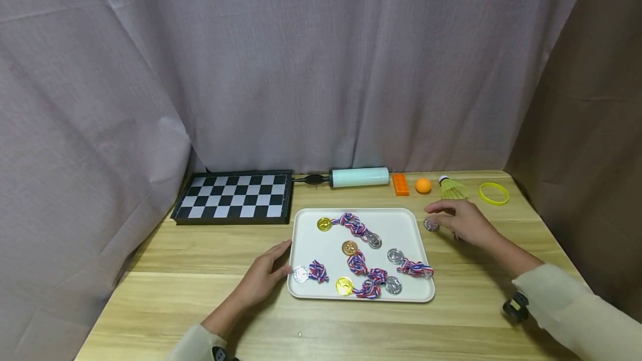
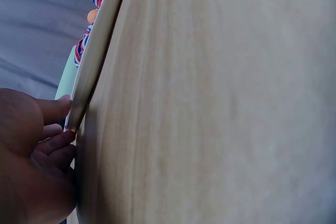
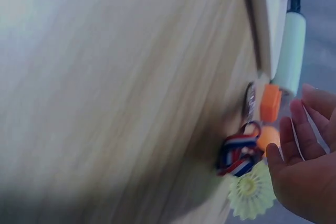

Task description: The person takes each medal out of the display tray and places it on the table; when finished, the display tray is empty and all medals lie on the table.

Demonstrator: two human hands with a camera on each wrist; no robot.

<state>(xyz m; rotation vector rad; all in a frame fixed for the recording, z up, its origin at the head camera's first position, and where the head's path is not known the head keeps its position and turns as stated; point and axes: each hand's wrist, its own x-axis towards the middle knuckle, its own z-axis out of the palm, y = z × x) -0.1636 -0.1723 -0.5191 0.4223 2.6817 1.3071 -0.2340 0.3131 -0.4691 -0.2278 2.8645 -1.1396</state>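
A silver medal (image 1: 429,225) lies on the table just outside the right rim of a white tray (image 1: 396,224), at about two o'clock from the tray's middle. Its long axis slants: the disc points toward ten o'clock, its ribbon trails toward four. The disc is round and shiny.

My right hand (image 1: 463,222) is over it, fingers gently bent and spread from the thumb, holding nothing. The head view mostly hides the ribbon (image 3: 239,153) under my hand; the right wrist view shows it bunched, striped red, white and blue, and shows a gap between the medal and my fingers.

My left hand (image 1: 263,273) is at the tray's nine o'clock side, relaxed, thumb and fingers touching the edge; the left wrist view shows that contact close up.

On the tray lie more ribboned medals: a gold one (image 1: 324,224) at ten o'clock, a bronze-coloured one (image 1: 349,248) near the middle, others silver or gold.

Beyond the tray, a checkered board (image 1: 233,196) sits at ten o'clock, a pale hand pump (image 1: 359,177) at twelve; toward one and two o'clock follow an orange toy brick (image 1: 401,184), an orange ball (image 1: 423,185), a yellow-green shuttlecock (image 1: 453,189) and a yellow ring (image 1: 494,201).
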